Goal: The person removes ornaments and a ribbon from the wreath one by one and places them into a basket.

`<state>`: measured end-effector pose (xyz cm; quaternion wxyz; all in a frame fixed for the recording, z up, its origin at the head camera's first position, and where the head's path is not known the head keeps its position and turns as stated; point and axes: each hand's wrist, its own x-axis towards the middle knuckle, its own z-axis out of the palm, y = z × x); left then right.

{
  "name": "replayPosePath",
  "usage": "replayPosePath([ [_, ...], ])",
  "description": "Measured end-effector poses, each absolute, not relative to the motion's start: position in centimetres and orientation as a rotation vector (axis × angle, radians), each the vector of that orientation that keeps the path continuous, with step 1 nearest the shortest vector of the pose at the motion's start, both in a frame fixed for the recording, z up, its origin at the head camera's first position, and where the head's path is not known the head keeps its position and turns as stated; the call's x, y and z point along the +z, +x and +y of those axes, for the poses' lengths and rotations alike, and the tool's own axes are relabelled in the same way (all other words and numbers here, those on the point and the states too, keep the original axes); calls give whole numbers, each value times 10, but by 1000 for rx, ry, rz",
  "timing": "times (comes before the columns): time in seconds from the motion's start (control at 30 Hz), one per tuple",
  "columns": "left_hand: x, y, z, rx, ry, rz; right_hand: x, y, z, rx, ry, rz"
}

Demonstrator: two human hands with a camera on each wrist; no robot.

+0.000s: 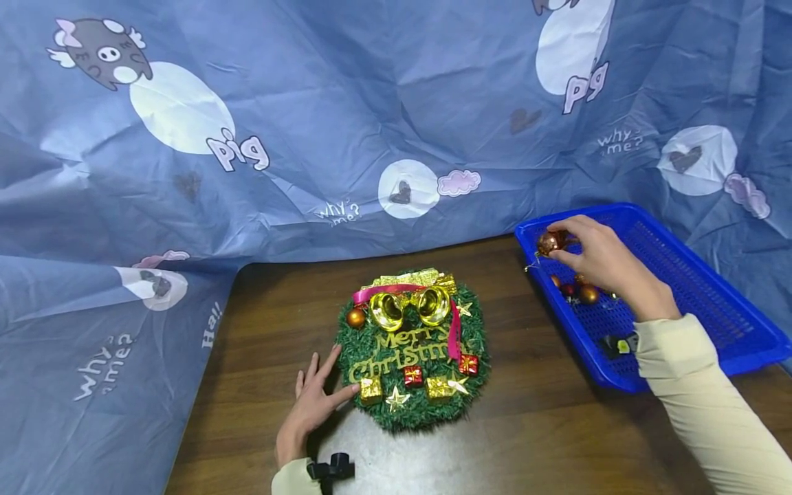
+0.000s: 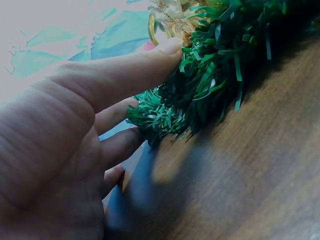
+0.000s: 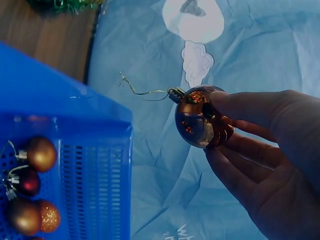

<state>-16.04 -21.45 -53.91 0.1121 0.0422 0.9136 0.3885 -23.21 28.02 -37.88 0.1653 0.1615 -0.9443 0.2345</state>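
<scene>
Glossy copper bauble (image 3: 202, 122) mirrors light; wreath (image 1: 413, 347) of bristly green tinsel; perforated blue plastic basket (image 1: 711, 289); matt wood-grain table (image 1: 532, 405).

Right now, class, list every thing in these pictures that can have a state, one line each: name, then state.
Wreath: flat on the table, decorated.
Left hand: fingers straight, resting against the wreath's edge.
Right hand: raised over the basket, pinching a bauble.
Copper bauble: lifted, loop dangling.
Blue basket: on the table, holding several baubles.
Baubles in basket: lying loose.
</scene>
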Motion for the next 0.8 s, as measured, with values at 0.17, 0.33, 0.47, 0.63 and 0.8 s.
replayPosePath([
  [0.17,-538,-160,-213,1158,127,2685,-378,-231,288,654,437,-2701],
  [0.33,-537,-159,-213,1162,128,2683,-379,-231,296,631,417,-2711],
  [0.47,-538,-159,-214,1155,134,2691,-383,-231,302,621,413,-2712],
  [0.63,-537,-159,-214,1136,123,2679,-389,-233,312,605,432,-2687],
  [0.8,-537,-160,-213,1137,110,2660,-395,-232,323,601,401,-2698],
])
